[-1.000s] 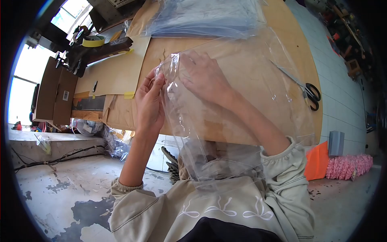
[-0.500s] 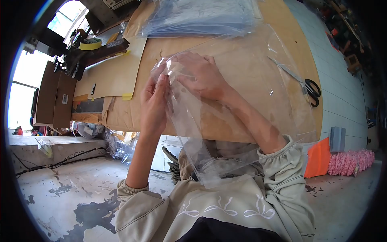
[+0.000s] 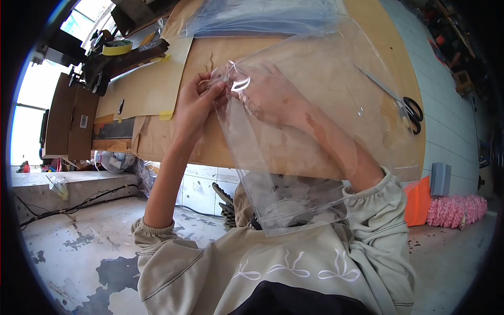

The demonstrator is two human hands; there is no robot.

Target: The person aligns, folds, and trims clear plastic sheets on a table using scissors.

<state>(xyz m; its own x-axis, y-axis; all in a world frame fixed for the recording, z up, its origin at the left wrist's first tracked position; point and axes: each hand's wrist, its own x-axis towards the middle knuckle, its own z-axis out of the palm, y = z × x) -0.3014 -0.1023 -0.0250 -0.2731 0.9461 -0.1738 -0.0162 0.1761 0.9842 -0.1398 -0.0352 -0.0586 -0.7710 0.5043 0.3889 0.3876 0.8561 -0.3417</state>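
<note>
A large clear plastic bag (image 3: 315, 152) spreads over the table's front part and hangs down toward my lap. My left hand (image 3: 197, 102) is closed, pinching the bag's far left corner between thumb and fingers. My right hand (image 3: 273, 94) shows through the clear film, its fingers bent at that same corner and meeting the left fingertips. Whether the right hand is inside the bag or just beneath a layer, I cannot tell. Bright glare covers the pinched corner and partly hides the fingertips.
A stack of clear plastic (image 3: 262, 18) lies at the back of the brown-covered table (image 3: 210, 152). Scissors (image 3: 399, 105) rest at the right, partly near the film. At the left are a tape roll (image 3: 116, 48), a dark clamp-like tool (image 3: 131, 60) and a cardboard box (image 3: 81, 123).
Both hands have shifted slightly, the right one moving a little to the right with its forearm. The pinched corner has moved slightly right, and the bag is spread a bit further.
</note>
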